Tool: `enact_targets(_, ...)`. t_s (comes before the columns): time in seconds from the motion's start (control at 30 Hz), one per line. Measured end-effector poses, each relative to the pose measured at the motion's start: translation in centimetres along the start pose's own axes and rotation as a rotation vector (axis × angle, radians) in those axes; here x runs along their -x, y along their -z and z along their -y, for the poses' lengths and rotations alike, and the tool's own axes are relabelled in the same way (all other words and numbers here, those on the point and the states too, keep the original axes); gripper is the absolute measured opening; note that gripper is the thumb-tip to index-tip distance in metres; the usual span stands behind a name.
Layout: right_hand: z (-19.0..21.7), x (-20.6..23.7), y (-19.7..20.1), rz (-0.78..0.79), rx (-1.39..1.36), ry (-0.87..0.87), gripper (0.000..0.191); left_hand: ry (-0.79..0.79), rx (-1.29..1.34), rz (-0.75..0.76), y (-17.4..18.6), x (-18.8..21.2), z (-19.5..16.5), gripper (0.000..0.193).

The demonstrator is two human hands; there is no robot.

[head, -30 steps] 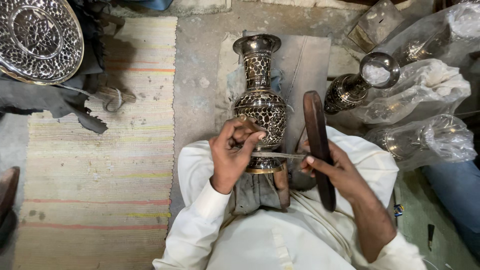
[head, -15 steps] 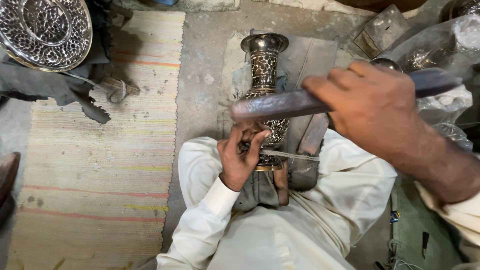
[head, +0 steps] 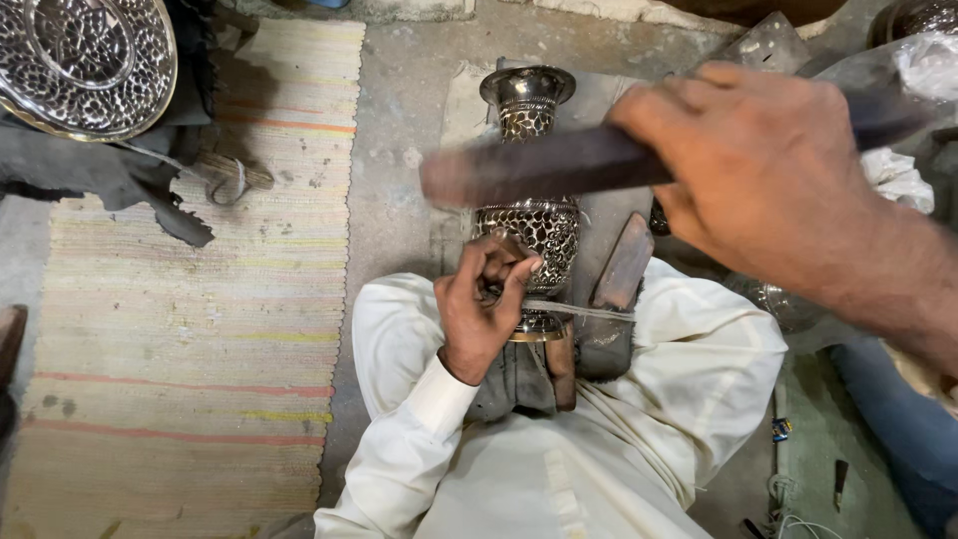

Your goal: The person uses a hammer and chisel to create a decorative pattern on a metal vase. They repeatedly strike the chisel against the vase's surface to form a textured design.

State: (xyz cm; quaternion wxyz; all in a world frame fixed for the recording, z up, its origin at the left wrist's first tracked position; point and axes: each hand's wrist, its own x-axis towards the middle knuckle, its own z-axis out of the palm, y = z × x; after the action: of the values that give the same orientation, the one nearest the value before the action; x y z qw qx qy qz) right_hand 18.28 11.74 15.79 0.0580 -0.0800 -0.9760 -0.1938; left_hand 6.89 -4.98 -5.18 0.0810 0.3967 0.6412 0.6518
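The left hand (head: pixel 481 304) is closed around a thin metal chisel (head: pixel 579 310), and its tip is pressed on the lower body of the engraved metal vase (head: pixel 529 215). The vase lies along the person's lap, near the centre of the view, with its mouth pointing to 12 o'clock. The right hand (head: pixel 758 165) is raised at 2 o'clock, close to the camera, gripping tightly a dark wooden mallet (head: pixel 539 175), which looks blurred. An engraved round tray (head: pixel 85 60) lies at 10 o'clock on a dark cloth (head: pixel 100 175), beside the striped mat (head: pixel 180 349).
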Motion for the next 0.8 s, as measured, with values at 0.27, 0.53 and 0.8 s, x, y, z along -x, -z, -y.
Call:
enact_targets(0.27,-0.7,1.6,0.0,0.194,0.044,-0.060,0.041,0.099,0.198,-0.049,0.8,-0.7,0.9,0.026)
enact_targets(0.53,-0.6,6.1,-4.2,0.567,-0.648,-0.623,0.034,-0.201,0.120,0.695,2.2,-7.7,-0.8,0.038)
enact_targets(0.8,1.7,12.7,-11.6,-0.292,-0.931,-0.713,0.035,-0.371,-0.095,0.852,1.0,-9.5,-2.4,0.036)
